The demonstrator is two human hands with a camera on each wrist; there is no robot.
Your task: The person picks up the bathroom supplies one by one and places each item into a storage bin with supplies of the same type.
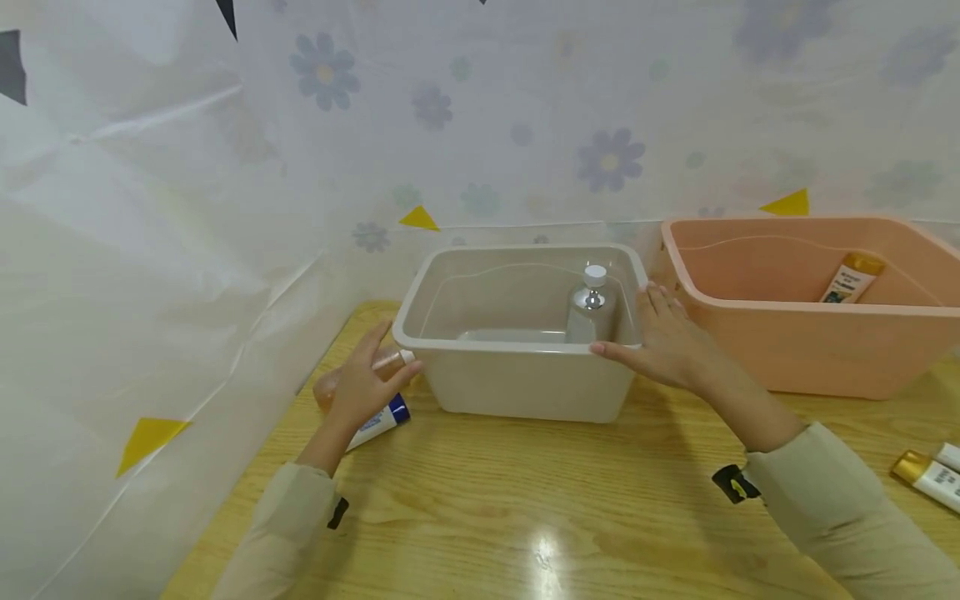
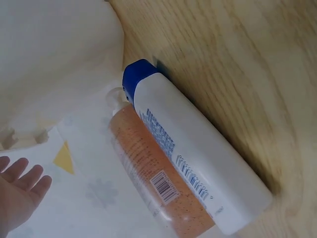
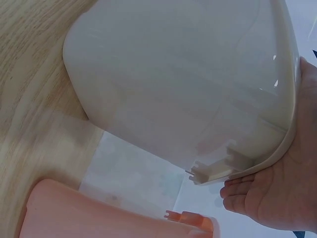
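Fingers of my right hand point(image 1: 670, 343) lie straight and relaxed along the right end of the beige tub point(image 1: 517, 392), palm against the wall under the rim and thumb stretched along the front edge, so the hand steadies the tub without truly clasping it. My left hand point(image 1: 365, 379) hovers open over two bottles lying side by side on the wooden table point(image 1: 540, 508) at the tub's left front corner: a white tube with a blue cap point(image 2: 198, 153) and an orange speckled bottle point(image 2: 158, 183) touching it along its length, the orange one nearer the flowered sheet point(image 1: 480, 125). In the wrist view my fingers are spread and holding nothing; in the head view they sit just above the bottles, and I cannot tell whether they already touch. Inside the tub a clear pump bottle point(image 1: 591, 312) stands upright near the right wall, close to my right hand. The pink tub point(image 1: 810, 350) sits just beside it with a yellow-capped tube point(image 1: 851, 279) leaning in its far corner, and more tubes point(image 1: 930, 475) lie at the table's right edge. Risks, as I judge them: the two bottles are round and pressed together, so a careless grab could roll one away toward the sheet or off the table's left edge, and any shove on the tub could topple the pump bottle.
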